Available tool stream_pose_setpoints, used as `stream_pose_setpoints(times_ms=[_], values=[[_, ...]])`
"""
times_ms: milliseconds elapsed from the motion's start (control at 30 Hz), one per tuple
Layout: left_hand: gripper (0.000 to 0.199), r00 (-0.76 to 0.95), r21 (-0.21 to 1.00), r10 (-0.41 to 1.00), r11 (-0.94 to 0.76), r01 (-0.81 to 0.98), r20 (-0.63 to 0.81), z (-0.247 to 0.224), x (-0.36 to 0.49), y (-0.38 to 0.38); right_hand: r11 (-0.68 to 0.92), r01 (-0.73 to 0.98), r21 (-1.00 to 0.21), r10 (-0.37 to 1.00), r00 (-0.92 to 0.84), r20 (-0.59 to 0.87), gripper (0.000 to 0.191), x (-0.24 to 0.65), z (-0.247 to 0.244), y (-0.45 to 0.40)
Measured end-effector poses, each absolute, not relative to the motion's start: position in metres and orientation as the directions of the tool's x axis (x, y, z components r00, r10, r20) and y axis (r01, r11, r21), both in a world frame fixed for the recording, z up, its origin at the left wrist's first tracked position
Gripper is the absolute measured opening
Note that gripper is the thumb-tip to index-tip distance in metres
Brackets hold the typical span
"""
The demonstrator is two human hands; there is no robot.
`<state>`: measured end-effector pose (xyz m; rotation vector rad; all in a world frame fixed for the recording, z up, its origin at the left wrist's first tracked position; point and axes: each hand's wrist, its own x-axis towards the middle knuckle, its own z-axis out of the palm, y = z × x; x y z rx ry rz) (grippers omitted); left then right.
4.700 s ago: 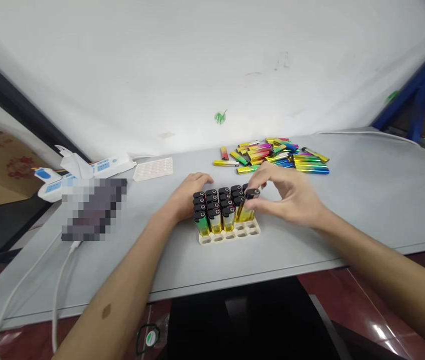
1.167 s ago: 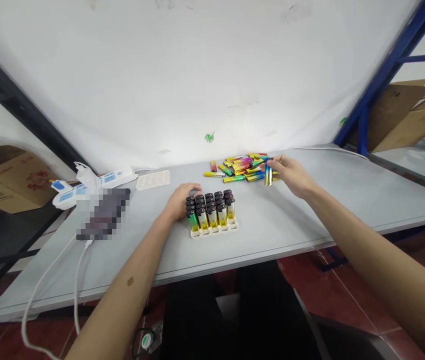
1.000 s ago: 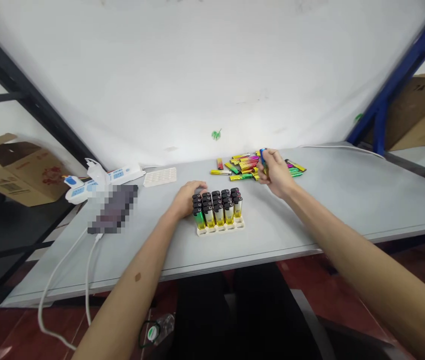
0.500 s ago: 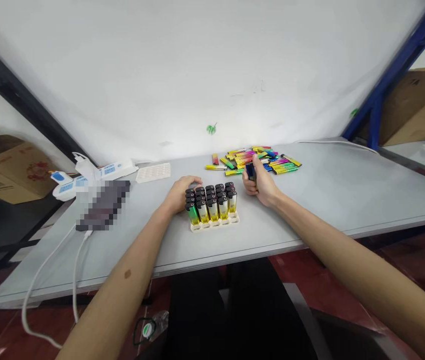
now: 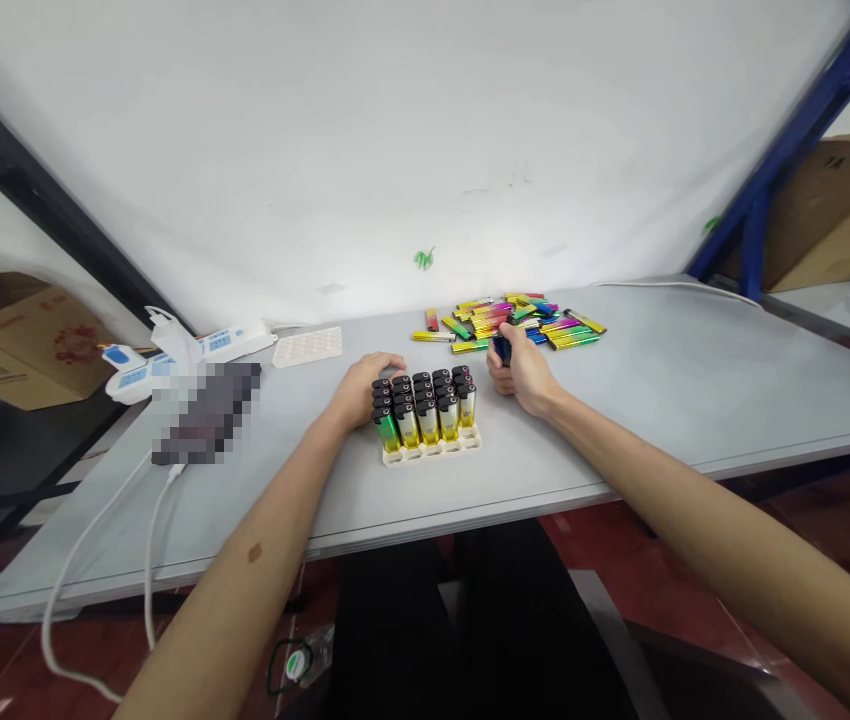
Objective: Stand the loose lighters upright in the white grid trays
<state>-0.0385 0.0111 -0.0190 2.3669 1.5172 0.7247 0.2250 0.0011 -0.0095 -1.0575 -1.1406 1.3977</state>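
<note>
- Gripping a dark blue lighter (image 5: 501, 347), the right hand (image 5: 522, 368) is closed around it, thumb near the upper end; most of the lighter is hidden by the fingers. Position: above the bench (image 5: 710, 385), between the rack and the loose pile. Contact between this hand and the bench cannot be confirmed.
- Left hand (image 5: 356, 392) lies beside the rear left corner of the white rack (image 5: 432, 456), fingers curved behind the upright lighters (image 5: 428, 424). No held item is seen; whether it presses on the rack cannot be told.
- Done, as far as visible: five columns of black-topped lighters stand upright in the rack, most cells behind the front row appearing filled.
- Left, by judgement: the front row shows open cells, and the rightmost column appears one lighter short of its neighbours. Work is assessed as well advanced for this rack.
- Loose stock: a pile of metallic-coloured lighters (image 5: 491, 322) lies on its sides near the wall, exact count not determinable.
- Also noted: a second white rack (image 5: 308, 346) flat at the rear left, near a power strip (image 5: 227, 341).
</note>
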Motion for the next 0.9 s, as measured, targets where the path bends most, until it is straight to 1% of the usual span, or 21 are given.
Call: stream_pose_setpoints(times_ms=[133, 367, 500, 567, 633, 767, 900], values=[[0.032, 0.331, 0.451, 0.903, -0.424, 0.785, 0.273, -0.018, -0.038, 0.01, -0.05, -0.141, -0.989, 0.989, -0.148, -0.029, 0.059, 0.225, -0.009, 0.001], [0.033, 0.321, 0.463, 0.907, -0.417, 0.782, 0.273, -0.019, -0.037, 0.01, -0.068, -0.173, -0.983, 0.989, -0.141, -0.044, 0.048, 0.228, -0.01, 0.001], [0.033, 0.33, 0.459, 0.902, -0.426, 0.779, 0.277, -0.018, -0.037, 0.01, -0.084, -0.144, -0.986, 0.987, -0.151, -0.062, 0.052, 0.226, -0.008, 0.0], [0.033, 0.335, 0.453, 0.902, -0.427, 0.783, 0.273, -0.018, -0.037, 0.01, -0.046, -0.143, -0.989, 0.978, -0.207, -0.016, 0.057, 0.227, -0.006, -0.001], [0.034, 0.332, 0.449, 0.907, -0.417, 0.79, 0.26, -0.018, -0.037, 0.011, -0.01, -0.149, -0.989, 0.964, -0.266, 0.03, 0.057, 0.229, -0.002, -0.003], [0.034, 0.33, 0.45, 0.911, -0.41, 0.794, 0.247, -0.019, -0.037, 0.012, 0.011, -0.154, -0.988, 0.94, -0.336, 0.063, 0.045, 0.237, 0.01, -0.009], [0.033, 0.321, 0.453, 0.914, -0.403, 0.795, 0.25, -0.018, -0.036, 0.01, 0.094, -0.152, -0.984, 0.922, -0.358, 0.144, 0.037, 0.246, 0.015, -0.01]])
